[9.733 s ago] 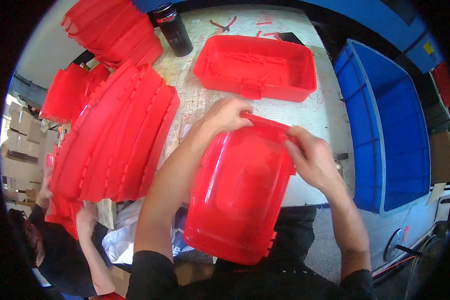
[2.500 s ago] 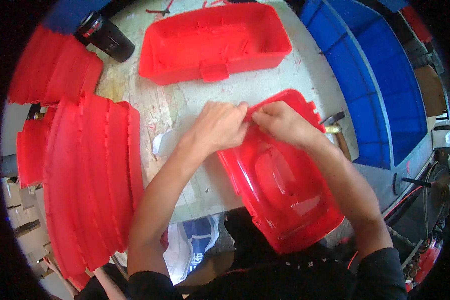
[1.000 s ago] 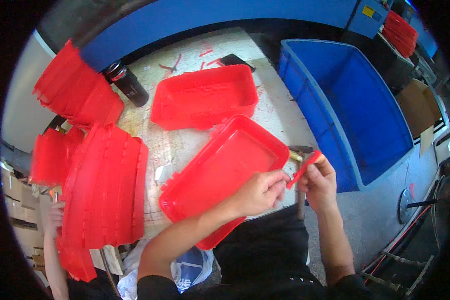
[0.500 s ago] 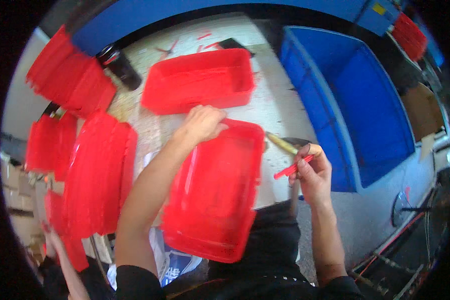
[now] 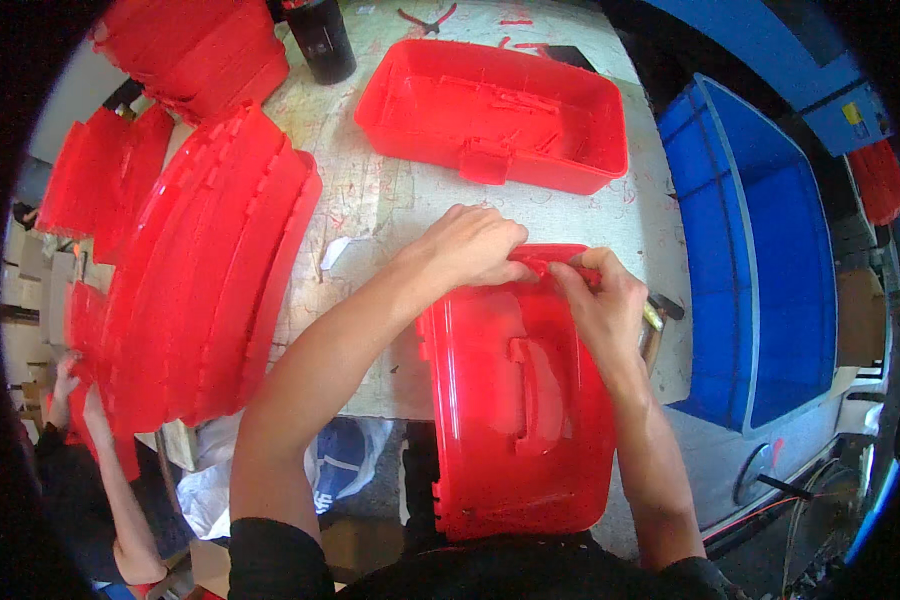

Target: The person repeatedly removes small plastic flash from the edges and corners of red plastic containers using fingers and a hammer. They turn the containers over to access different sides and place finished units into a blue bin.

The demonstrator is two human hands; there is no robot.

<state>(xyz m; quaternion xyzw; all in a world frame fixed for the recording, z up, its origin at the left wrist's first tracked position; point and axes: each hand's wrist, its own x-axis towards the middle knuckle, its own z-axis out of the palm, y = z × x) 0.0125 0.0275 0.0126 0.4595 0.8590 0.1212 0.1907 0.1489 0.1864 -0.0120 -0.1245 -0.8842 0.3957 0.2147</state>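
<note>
A glossy red plastic lid [image 5: 470,400] with a handle-like bar [image 5: 525,390] along its middle lies in front of me, its near end against my body. My left hand [image 5: 475,245] is closed on the lid's far edge, thumb and fingers pinching there. Close beside it, my right hand [image 5: 605,290] pinches a small red plastic piece [image 5: 540,268] against the same edge. The fingers partly hide the piece and where it meets the lid. Beyond the hands stands an open red plastic box [image 5: 490,165] with several thin red strips inside.
Stacked red plastic parts [image 5: 200,270] stand at left, near a black cup [image 5: 320,45]. Pliers [image 5: 428,20] lie at the back of the table [image 5: 370,210]. A knife-like yellow tool [image 5: 653,316] is right of my hand. A large blue crate [image 5: 720,270] stands at right. Another person's arm [image 5: 110,470] shows lower left.
My right hand has brought the red piece from the right to the lid's far edge, beside my left hand. The lid now shows its handle bar. The view has shifted.
</note>
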